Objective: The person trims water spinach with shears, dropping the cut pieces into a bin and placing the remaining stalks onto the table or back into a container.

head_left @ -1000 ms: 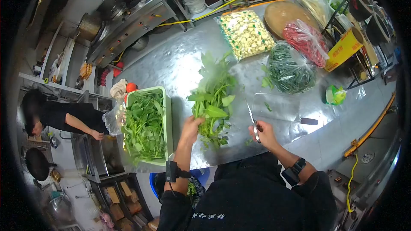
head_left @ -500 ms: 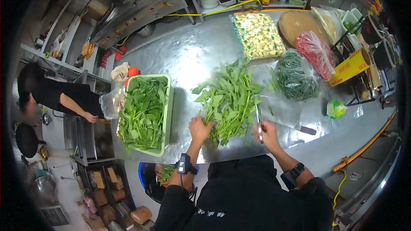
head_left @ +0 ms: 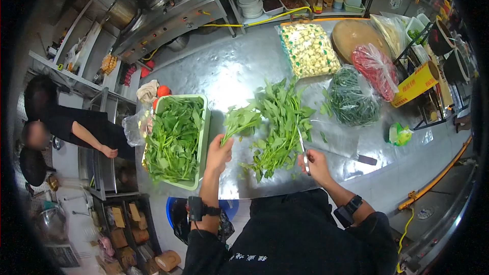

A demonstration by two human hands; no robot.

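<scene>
My left hand (head_left: 218,155) is closed around a small bunch of leafy greens (head_left: 242,120), held by the stems between the tub and the pile, leaves pointing right. A larger pile of leafy greens (head_left: 280,122) lies loose on the steel table. My right hand (head_left: 314,165) grips a knife (head_left: 302,145), its narrow blade pointing away from me along the pile's right side. To the left stands a pale green tub (head_left: 202,140) heaped with the same greens.
Beyond the pile are a bag of peeled garlic (head_left: 309,50), a round wooden board (head_left: 359,34), bagged green stalks (head_left: 354,97) and a red bag (head_left: 375,71). A cleaver (head_left: 351,156) lies at right. A blue-rimmed bin (head_left: 170,219) sits below. Another person (head_left: 84,125) stands left.
My left hand has moved left and lifted a small bunch of greens away from the pile. My right hand stays beside the pile with the knife.
</scene>
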